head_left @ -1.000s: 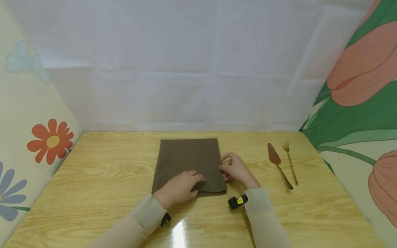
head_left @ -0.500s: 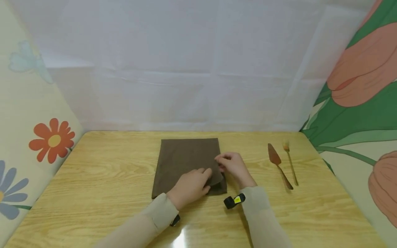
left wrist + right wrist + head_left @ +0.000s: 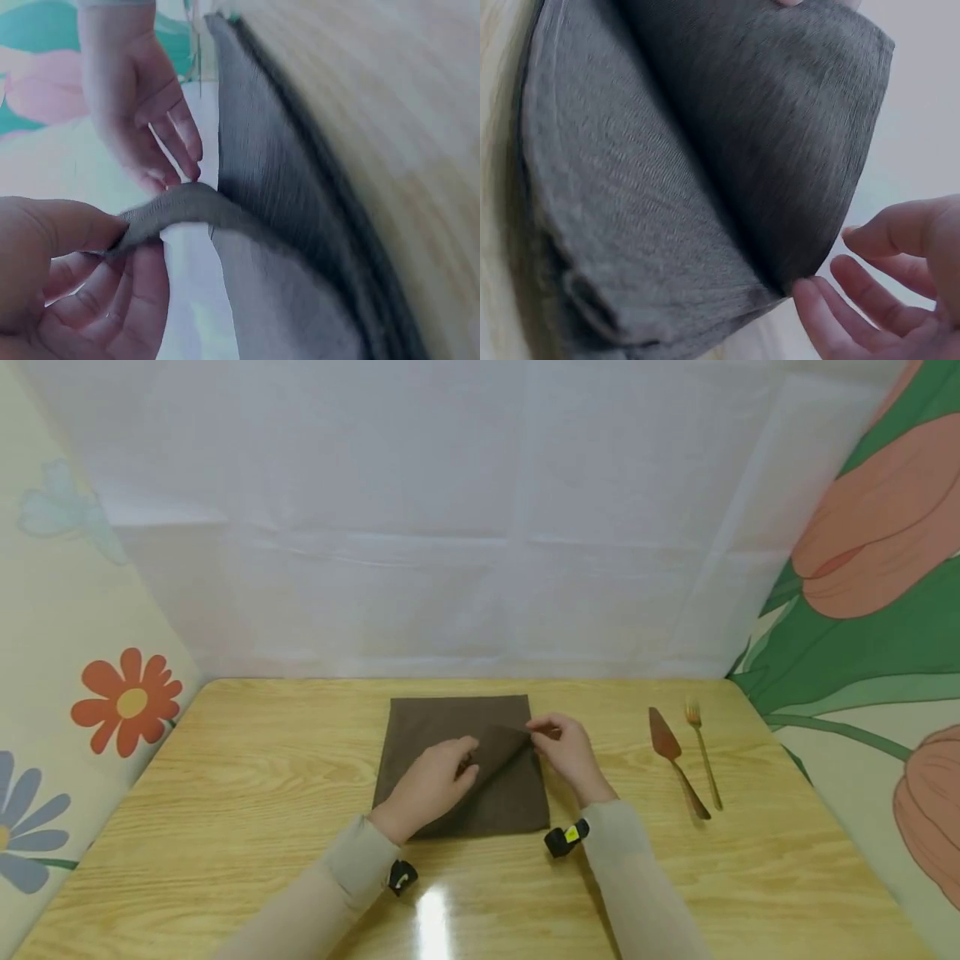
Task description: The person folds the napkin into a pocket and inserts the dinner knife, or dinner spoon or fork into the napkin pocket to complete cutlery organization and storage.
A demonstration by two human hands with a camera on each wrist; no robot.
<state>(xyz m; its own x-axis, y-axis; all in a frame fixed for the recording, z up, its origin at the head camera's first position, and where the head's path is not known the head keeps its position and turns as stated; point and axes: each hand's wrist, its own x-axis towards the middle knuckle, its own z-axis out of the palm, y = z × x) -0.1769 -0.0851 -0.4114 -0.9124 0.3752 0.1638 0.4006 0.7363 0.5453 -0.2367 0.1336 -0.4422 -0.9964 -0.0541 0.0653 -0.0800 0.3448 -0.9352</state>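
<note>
Left hand (image 3: pixel 429 781) pinches the folded brown cloth (image 3: pixel 506 797); right hand (image 3: pixel 570 758), fingers relaxed, touches its edge.

The square brown cloth (image 3: pixel 516 797) lies on the yellowish wood-grain table (image 3: pixel 247 760) below the grip of the left hand (image 3: pixel 427 783); rightward come the right hand (image 3: pixel 570 756), triangular copper-coloured cake server (image 3: pixel 664 735), then slim gold-coloured fork (image 3: pixel 705 760).
</note>
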